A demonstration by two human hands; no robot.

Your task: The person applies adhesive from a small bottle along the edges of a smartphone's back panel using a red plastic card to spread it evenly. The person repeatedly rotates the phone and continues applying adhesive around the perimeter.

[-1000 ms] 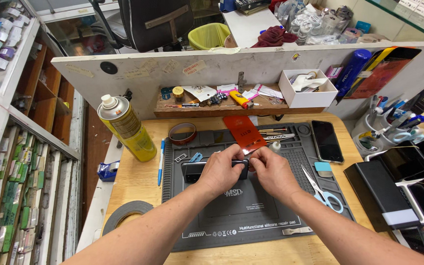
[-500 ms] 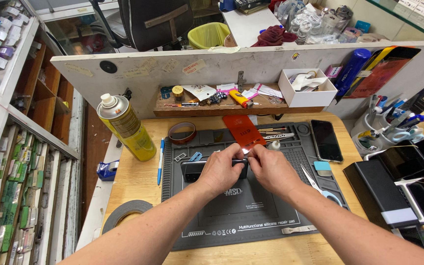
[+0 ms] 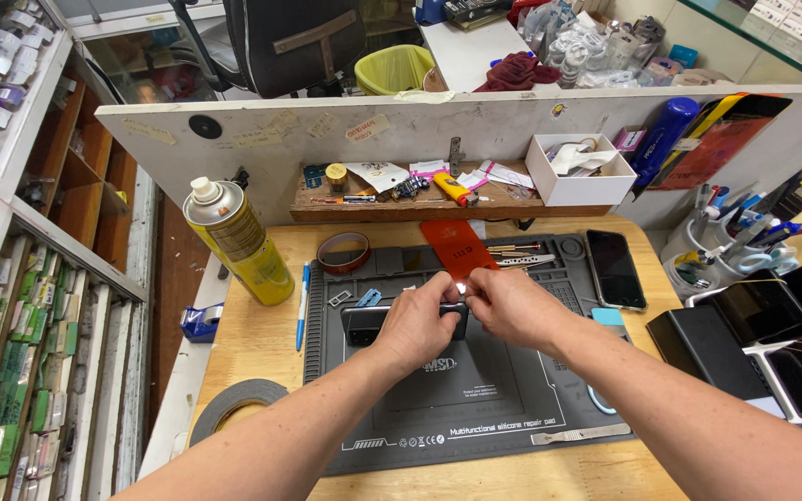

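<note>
Both hands have barely shifted: my left hand (image 3: 417,320) and right hand (image 3: 505,306) pinch shut on the red film (image 3: 458,249) above the dark phone (image 3: 364,321). I'd peel slowly, keeping it taut.

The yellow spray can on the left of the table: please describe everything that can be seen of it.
The yellow spray can is a tall metal-looking cylinder with a silver shoulder and a white nozzle, uncapped, and a printed label around its body. It appears to stand upright on the wooden table, left of the grey work mat, beside a blue pen. Neither hand touches it.
</note>
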